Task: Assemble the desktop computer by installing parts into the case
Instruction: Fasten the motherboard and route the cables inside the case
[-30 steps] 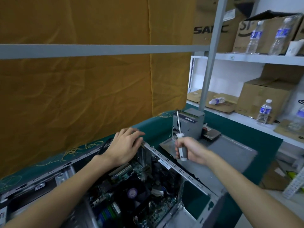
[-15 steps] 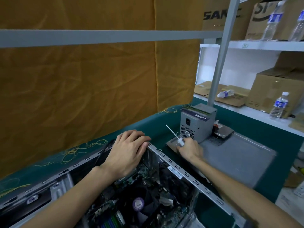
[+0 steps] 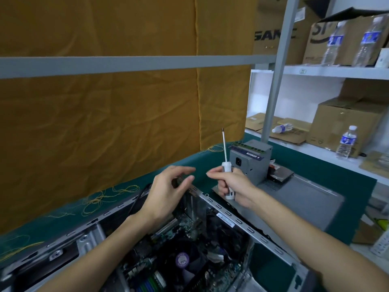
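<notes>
1. Head view, lower half of frame: open grey sheet-metal computer case point(image 3: 237, 223) lies on its side on the green-covered counter point(image 3: 189, 161). Its open face points up at the camera, so the green motherboard point(image 3: 168, 268) with its black cooler is reachable from above.
2. Centre of frame: right hand point(image 3: 233, 186) is clenched round the white handle of a slim steel-shaft screwdriver point(image 3: 226, 167). The shaft points straight up and the tip is clear of everything. Judged a carrying grip, not a driving one; the index finger stretches left towards the other hand.
3. Left of centre: left hand point(image 3: 168, 192) hovers over the case's far rim, fingers loosely curved. Something small and dark shows near the fingertips, but I cannot tell whether it is pinched or merely behind them. The two hands sit near each other, perhaps to pass a screw or seat it on the tip.
4. Right of centre: boxy grey metal power supply point(image 3: 250, 163) stands upright on the flat grey case side panel point(image 3: 305, 205). A dark flat drive point(image 3: 281, 173) lies just beside it. Both are outside the case, probably staged for fitting.
5. Upper right: white shelves point(image 3: 336, 71) carry brown cardboard boxes and clear water bottles. Loose yellow wire point(image 3: 99, 201) lies on the counter at left.
</notes>
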Available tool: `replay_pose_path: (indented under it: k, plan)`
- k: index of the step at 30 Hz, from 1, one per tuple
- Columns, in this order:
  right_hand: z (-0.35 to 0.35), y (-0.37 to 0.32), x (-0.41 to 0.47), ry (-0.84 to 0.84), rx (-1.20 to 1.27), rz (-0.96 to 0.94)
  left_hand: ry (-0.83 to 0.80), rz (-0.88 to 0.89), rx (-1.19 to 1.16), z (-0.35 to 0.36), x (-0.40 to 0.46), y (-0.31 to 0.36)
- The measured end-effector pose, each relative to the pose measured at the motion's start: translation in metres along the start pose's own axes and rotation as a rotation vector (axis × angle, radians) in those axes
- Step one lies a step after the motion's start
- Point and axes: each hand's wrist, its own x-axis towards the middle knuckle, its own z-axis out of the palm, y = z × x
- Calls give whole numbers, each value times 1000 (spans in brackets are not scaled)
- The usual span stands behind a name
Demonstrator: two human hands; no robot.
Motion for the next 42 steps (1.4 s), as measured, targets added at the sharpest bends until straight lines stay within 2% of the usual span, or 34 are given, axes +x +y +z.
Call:
replay_pose_path:
  k: [4,8,11,16,20,27,31,42]
  plan:
    - [29,-45,-37,-287,213,113,53,50,-253,-8,5,32]
    - [48,-63,-63,-415,399,213,111,72,-384,-21,8,46]
    - [54,-67,-77,-382,380,188,93,18,-469,-29,6,48]
    - [67,-47,-99,-314,67,20,135,-351,-793,-53,3,27]
    - [74,-27,-111,-232,-229,-95,157,-510,-1085,-66,2,11]
    - [68,-25,-113,-164,-401,-201,58,-561,-1328,-78,-1,2]
    - [66,-25,-111,-137,-387,-224,-45,-575,-1474,-82,-1,4]
    - [57,-21,-106,-215,-239,-213,-67,-525,-1409,-87,-2,9]
